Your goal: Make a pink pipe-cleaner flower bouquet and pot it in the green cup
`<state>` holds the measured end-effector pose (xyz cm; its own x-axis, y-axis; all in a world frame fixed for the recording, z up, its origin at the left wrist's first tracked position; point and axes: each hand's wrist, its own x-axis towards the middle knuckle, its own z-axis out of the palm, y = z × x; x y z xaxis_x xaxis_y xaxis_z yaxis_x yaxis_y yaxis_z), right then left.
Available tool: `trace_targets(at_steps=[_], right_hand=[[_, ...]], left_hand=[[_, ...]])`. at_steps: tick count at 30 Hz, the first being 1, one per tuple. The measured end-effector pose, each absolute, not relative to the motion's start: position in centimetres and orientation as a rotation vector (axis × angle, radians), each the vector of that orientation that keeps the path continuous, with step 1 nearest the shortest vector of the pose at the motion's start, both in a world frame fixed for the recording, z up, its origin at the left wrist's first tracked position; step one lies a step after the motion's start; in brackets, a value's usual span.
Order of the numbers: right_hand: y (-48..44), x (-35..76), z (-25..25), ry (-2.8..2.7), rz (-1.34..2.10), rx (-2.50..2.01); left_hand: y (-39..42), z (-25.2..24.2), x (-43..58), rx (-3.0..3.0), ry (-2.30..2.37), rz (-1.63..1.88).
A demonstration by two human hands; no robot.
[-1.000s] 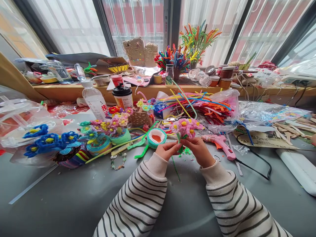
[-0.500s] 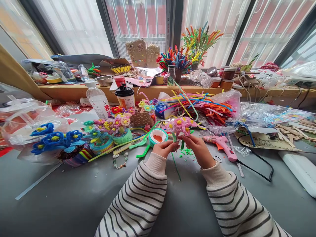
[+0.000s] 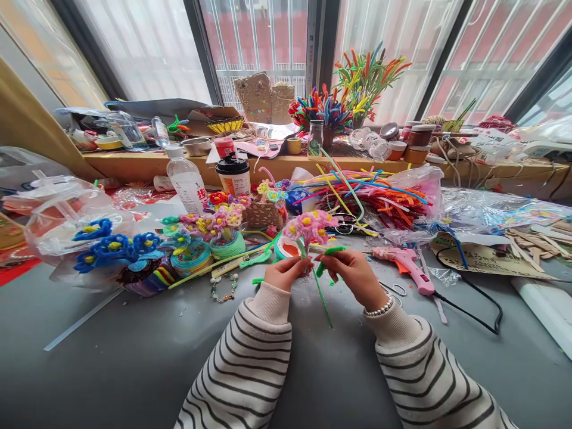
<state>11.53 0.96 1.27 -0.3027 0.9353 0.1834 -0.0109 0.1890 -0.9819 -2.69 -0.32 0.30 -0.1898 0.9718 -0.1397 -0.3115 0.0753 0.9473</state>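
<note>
My left hand [image 3: 286, 273] pinches the stems of a bunch of pink pipe-cleaner flowers [image 3: 308, 225] with yellow centres, held upright over the table. Close by on the right, my right hand [image 3: 357, 275] is closed on a fuzzy green pipe-cleaner leaf [image 3: 328, 260], which lies nearly sideways between thumb and fingers. Its inner end is near the bunch's stems; whether they touch I cannot tell. A thin green stem [image 3: 322, 298] slants down below the hands. Behind my left hand, a roll of tape [image 3: 288, 246] is partly hidden.
A pink glue gun [image 3: 411, 268] with a black cord lies to the right, scissors [image 3: 395, 290] beside my right wrist. Small pots of pipe-cleaner flowers [image 3: 226, 244], a bead bracelet [image 3: 223, 289] and a water bottle [image 3: 185, 182] stand or lie left. Loose pipe cleaners [image 3: 384, 199] pile up behind.
My left hand has shifted left with the pink bunch. My right hand has turned the green leaf from upright to nearly sideways, and the hands are farther apart.
</note>
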Motion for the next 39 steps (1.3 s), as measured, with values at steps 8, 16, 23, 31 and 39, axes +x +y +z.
trace_targets(at_steps=[8,16,23,31,39], right_hand=[[1.3,11.1,0.8,-1.465,1.298,-0.853],[1.1,11.5,1.4,-1.498,1.239,-0.876],[1.2,11.3,0.8,-1.423,1.270,-0.845],[1.0,10.9,0.3,-1.408,1.262,-0.872],[1.0,11.3,0.7,-1.446,1.262,-0.914]], left_hand=[[-0.4,0.1,-1.6,0.759,1.134,1.354],[-0.4,-0.2,-1.6,0.774,1.135,1.319],[-0.5,-0.2,-1.5,0.859,1.117,1.300],[-0.6,0.0,-1.5,0.975,1.110,1.304],[-0.9,-0.1,-1.4,1.045,1.192,1.389]])
